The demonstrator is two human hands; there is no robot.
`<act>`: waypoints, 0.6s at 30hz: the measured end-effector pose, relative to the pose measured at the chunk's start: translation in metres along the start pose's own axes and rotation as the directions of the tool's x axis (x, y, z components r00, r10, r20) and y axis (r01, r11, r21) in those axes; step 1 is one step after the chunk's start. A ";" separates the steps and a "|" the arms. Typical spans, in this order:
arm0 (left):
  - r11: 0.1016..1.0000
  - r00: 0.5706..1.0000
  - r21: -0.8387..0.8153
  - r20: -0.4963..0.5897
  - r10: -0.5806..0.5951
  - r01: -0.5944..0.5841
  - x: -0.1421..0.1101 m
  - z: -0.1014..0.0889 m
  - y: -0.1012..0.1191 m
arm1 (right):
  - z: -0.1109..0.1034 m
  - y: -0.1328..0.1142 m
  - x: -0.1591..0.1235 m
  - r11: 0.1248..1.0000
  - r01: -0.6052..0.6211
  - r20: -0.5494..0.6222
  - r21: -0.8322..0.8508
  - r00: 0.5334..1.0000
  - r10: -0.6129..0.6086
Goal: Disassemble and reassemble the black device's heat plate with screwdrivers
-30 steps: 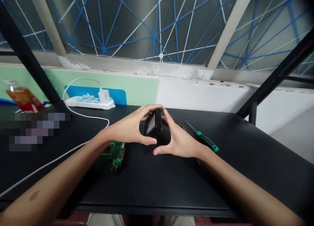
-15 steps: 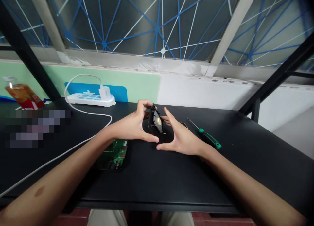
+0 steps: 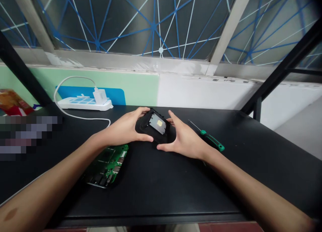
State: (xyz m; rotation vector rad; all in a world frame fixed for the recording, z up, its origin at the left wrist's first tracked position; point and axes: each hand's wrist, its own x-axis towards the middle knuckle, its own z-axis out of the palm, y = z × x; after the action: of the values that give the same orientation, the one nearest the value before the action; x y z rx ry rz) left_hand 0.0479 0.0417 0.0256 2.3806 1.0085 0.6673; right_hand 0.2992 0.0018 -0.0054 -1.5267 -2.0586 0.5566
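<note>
Both hands hold a black plastic casing (image 3: 143, 125) above the desk. A silver metal plate (image 3: 156, 123) with a small yellowish square pad is set in its face, which tilts up toward me. My left hand (image 3: 127, 127) grips the casing's left side, thumb along the near edge and fingers at the far edge. My right hand (image 3: 187, 138) curves around the right side, its fingertips partly hidden behind the casing. Beneath my left forearm lies a green circuit board (image 3: 110, 165), partly covered by the arm. To the right of my right hand rests a green-and-black screwdriver (image 3: 212, 140).
At the back left of the black desk (image 3: 161, 188) is a white power strip (image 3: 75, 103) with a charger (image 3: 100, 96) plugged in. Its white cable (image 3: 85, 118) runs under my left arm. An orange-and-red package (image 3: 12, 102) stands far left.
The casing has turned from nearly edge-on to show its metal plate upward. My hands have shifted slightly left in view, and more of the circuit board shows as the view moved.
</note>
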 end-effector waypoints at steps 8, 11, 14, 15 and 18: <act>1.000 1.000 0.010 -0.017 -0.013 0.013 -0.001 0.000 0.001 | 0.000 0.001 -0.001 0.999 0.032 -0.014 0.001 0.999 -0.032; 1.000 1.000 0.027 -0.023 -0.015 0.015 -0.001 0.000 0.000 | 0.001 0.004 -0.001 0.999 0.036 -0.023 0.000 0.999 -0.036; 0.997 0.999 0.071 -0.042 -0.004 0.007 -0.001 0.000 -0.001 | 0.000 0.005 -0.001 0.999 0.052 -0.036 -0.006 0.998 -0.052; 0.997 0.999 0.080 -0.046 -0.002 0.006 -0.001 0.000 -0.002 | -0.001 0.006 -0.001 0.998 0.063 -0.040 -0.004 0.997 -0.063; 0.996 0.999 0.083 -0.049 -0.011 0.015 -0.003 -0.002 -0.003 | -0.008 0.007 -0.001 0.995 0.095 -0.062 0.000 0.994 -0.095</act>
State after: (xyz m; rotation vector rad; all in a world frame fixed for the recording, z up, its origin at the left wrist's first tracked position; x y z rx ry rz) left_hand 0.0434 0.0415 0.0247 2.4377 1.0907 0.6936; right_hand 0.3096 0.0029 -0.0040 -1.4177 -2.0704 0.4702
